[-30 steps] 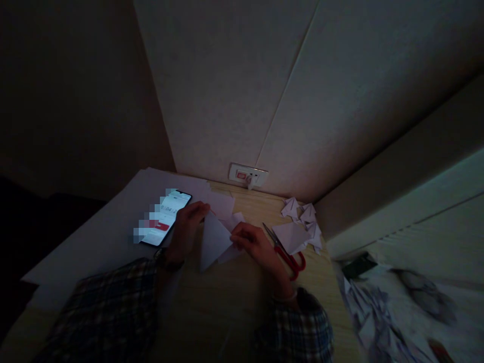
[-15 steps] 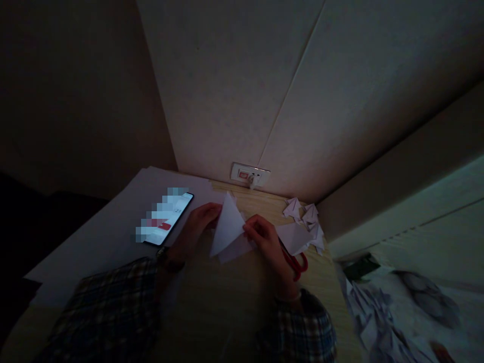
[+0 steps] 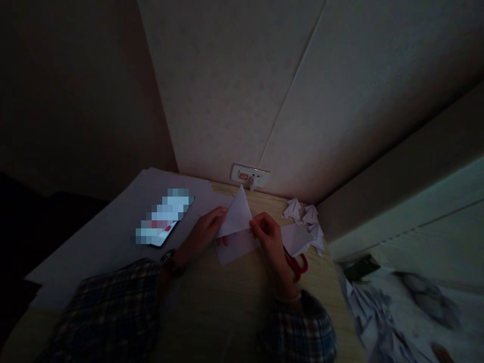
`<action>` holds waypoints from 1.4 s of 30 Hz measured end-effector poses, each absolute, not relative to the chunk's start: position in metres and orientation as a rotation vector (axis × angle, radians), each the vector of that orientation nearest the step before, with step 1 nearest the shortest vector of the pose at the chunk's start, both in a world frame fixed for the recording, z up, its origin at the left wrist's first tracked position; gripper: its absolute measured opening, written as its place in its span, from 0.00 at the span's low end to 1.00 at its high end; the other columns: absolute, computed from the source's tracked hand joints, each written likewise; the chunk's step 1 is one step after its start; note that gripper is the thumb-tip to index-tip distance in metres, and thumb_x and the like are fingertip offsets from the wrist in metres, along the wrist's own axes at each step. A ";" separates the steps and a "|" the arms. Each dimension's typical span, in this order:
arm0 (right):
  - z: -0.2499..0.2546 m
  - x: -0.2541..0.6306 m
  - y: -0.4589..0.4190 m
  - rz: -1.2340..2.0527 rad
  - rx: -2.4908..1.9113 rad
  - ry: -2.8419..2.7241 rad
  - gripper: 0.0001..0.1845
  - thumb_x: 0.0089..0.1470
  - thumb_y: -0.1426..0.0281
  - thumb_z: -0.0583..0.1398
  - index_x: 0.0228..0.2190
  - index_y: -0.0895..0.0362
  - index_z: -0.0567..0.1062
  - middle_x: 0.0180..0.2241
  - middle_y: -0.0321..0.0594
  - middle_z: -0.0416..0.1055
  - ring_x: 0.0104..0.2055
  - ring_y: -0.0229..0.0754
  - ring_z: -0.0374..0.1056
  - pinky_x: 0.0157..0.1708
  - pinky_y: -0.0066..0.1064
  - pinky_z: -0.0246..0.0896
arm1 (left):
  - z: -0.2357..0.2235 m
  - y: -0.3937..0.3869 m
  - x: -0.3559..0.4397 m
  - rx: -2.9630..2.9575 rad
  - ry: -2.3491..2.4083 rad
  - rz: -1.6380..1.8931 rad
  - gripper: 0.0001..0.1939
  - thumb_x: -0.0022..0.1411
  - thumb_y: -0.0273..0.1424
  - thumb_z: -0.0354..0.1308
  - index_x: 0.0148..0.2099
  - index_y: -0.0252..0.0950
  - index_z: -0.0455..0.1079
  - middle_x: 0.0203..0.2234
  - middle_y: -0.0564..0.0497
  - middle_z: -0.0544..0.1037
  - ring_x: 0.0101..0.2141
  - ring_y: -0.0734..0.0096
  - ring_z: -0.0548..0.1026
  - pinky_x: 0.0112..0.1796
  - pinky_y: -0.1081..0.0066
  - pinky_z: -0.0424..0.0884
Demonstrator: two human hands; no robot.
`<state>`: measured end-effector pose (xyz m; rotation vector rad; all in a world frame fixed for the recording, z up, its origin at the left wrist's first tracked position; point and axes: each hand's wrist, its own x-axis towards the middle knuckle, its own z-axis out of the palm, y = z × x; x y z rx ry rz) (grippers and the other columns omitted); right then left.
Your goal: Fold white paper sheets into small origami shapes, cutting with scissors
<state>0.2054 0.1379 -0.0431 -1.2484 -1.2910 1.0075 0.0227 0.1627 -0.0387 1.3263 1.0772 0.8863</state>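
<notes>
The scene is dim. I hold a white folded paper triangle [image 3: 238, 217] between both hands above a wooden desk [image 3: 227, 297]. My left hand [image 3: 204, 234] pinches its left edge and my right hand [image 3: 266, 234] pinches its right edge. The triangle's tip points up toward the wall. Another white sheet [image 3: 234, 247] lies flat just under the triangle. Both sleeves are plaid.
A lit phone [image 3: 164, 224] lies on large white sheets [image 3: 113, 237] at the left. Red-handled scissors [image 3: 297, 264] rest right of my right hand. Several folded paper pieces [image 3: 306, 217] sit at the back right below a wall socket [image 3: 249, 176]. Paper scraps [image 3: 374, 317] litter the right.
The paper triangle has been lifted and turned from lying flat to tip-up. Both hands moved slightly right and toward the wall with it.
</notes>
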 end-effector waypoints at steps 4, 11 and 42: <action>-0.043 0.209 0.139 0.954 -1.262 -1.311 0.11 0.52 0.62 0.60 0.23 0.54 0.68 0.22 0.31 0.64 0.25 0.37 0.59 0.26 0.28 0.54 | -0.040 0.161 0.024 1.351 1.024 0.796 0.14 0.57 0.43 0.55 0.37 0.38 0.69 0.21 0.54 0.76 0.18 0.72 0.65 0.20 0.74 0.58; -0.042 0.207 0.137 0.905 -1.257 -1.288 0.11 0.54 0.62 0.60 0.24 0.54 0.68 0.22 0.32 0.64 0.25 0.37 0.59 0.26 0.28 0.54 | -0.033 0.165 0.018 1.494 1.112 0.849 0.20 0.57 0.43 0.55 0.18 0.37 0.68 0.15 0.55 0.68 0.20 0.71 0.65 0.23 0.73 0.59; -0.044 0.205 0.137 1.098 -1.180 -1.363 0.10 0.54 0.65 0.61 0.24 0.55 0.69 0.21 0.31 0.66 0.24 0.36 0.61 0.26 0.27 0.54 | -0.034 0.167 0.015 1.499 1.256 0.878 0.16 0.57 0.42 0.52 0.24 0.36 0.68 0.16 0.56 0.71 0.18 0.70 0.69 0.20 0.73 0.62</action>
